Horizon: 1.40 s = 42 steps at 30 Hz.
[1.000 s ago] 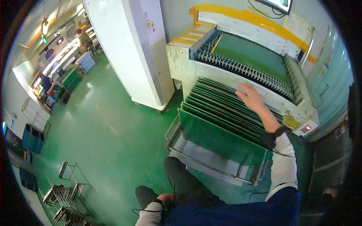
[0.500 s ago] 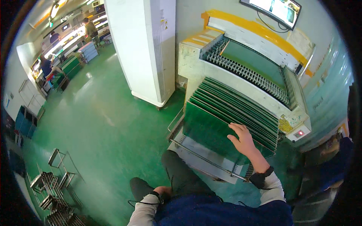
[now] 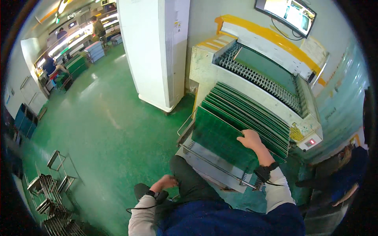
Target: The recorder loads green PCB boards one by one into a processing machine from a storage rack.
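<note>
Several large, flat green boards (image 3: 252, 112) stand on edge in a rack, one behind another and leaning. My right hand (image 3: 252, 139) is closed over the top edge of the nearest green board (image 3: 220, 135), thumb on its near face and fingers behind it. A gap shows between this board and those behind. The rack's metal front bar (image 3: 214, 165) runs below the board. My left hand (image 3: 164, 183) hangs over my left thigh, apart from the boards; its fingers are blurred, and nothing can be made out in it.
Beyond the rack stands a roller conveyor machine (image 3: 204, 63) with a green board (image 3: 267, 69) lying on its rollers. A white cabinet (image 3: 151, 55) is left of it, a screen (image 3: 285, 15) above. Metal racks (image 3: 51, 192) stand at lower left; a person (image 3: 350, 177) is at right.
My right hand has gone from open over the nearest board to closed on its top edge. That board has come slightly away from the others. My left hand has risen off my lap.
</note>
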Motion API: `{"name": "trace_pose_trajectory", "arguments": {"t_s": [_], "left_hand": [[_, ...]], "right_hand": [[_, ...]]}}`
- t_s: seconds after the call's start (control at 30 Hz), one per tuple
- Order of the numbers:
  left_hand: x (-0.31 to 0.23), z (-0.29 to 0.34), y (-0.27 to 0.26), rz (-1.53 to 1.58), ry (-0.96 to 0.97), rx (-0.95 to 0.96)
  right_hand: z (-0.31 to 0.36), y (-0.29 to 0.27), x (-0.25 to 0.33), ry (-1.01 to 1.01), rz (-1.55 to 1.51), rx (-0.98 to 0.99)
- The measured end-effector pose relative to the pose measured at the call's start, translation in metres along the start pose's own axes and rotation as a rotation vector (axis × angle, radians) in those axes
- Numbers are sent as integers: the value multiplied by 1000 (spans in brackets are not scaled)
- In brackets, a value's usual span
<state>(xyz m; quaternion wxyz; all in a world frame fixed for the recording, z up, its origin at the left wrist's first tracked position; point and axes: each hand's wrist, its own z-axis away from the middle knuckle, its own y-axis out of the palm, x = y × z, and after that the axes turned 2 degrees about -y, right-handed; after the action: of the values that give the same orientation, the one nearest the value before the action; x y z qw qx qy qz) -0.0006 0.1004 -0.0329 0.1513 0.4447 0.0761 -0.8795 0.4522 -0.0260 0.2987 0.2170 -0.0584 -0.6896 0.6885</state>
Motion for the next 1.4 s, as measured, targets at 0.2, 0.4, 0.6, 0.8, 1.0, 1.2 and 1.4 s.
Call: {"name": "trace_pose_trajectory", "arguments": {"t_s": [0.2,0.4,0.6,0.8,1.0,1.2,1.4], "left_hand": [[-203,0,21,-370,452,-591],[-274,-44,59,-635,877,-604],[-156,-112,27,-806,427,-148],[-175,-77,65,-877,347,-215],[-241,-65,23,-566,347,-494],[-285,-53,-4,-893,435,-848],[-247,-71,2,-1027,349,-905]], "right_hand": [[19,-1,-9,171,-3,45],[22,4,-22,172,-15,45],[8,2,-4,128,-2,19],[19,-7,-23,201,31,-26],[2,1,-11,186,23,-48],[4,-4,-12,225,34,-19],[2,0,-12,190,25,-58]]}}
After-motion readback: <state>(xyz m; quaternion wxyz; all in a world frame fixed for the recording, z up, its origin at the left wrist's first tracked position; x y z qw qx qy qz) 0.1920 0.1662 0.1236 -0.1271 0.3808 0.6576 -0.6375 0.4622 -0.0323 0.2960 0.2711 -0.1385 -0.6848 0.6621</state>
